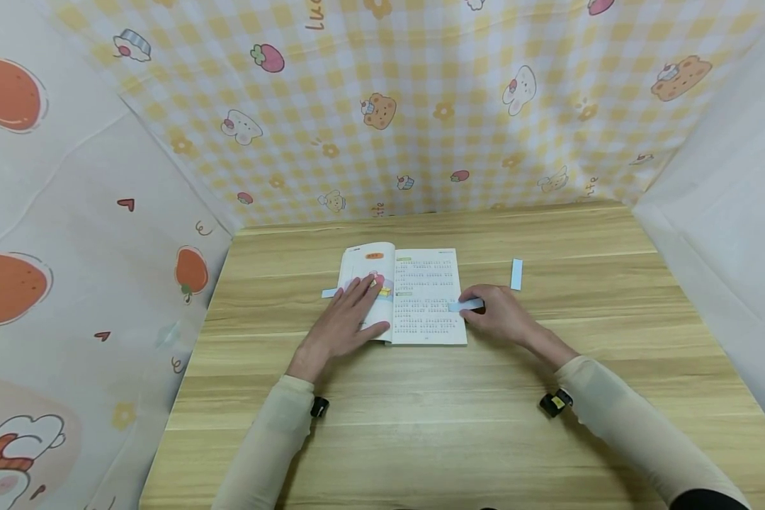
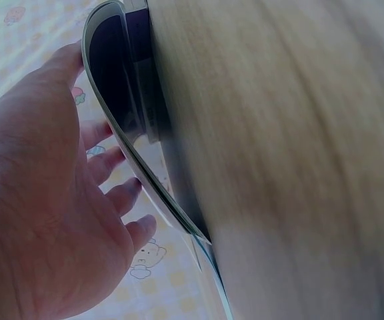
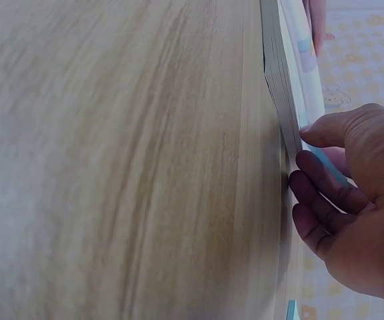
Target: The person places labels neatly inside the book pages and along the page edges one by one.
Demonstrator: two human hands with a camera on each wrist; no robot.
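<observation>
An open book (image 1: 423,283) lies on the wooden table, its right page covered in print and its left page bowed upward with a coloured picture. My left hand (image 1: 347,319) rests on the left page with fingers spread. At the right page's outer edge, my right hand (image 1: 500,312) pinches a light blue paper strip (image 1: 464,305) between thumb and fingers; the strip's left end overlies the page. A second blue strip (image 1: 329,292) sticks out beyond the book's left edge, partly hidden. In the right wrist view, the right hand (image 3: 359,187) is beside the book's page edges (image 3: 282,100).
Another light blue strip (image 1: 516,274) lies on the table (image 1: 580,283) to the right of the book. A patterned cloth (image 1: 421,106) hangs behind the table, and a white cloth (image 1: 102,212) stands at the left.
</observation>
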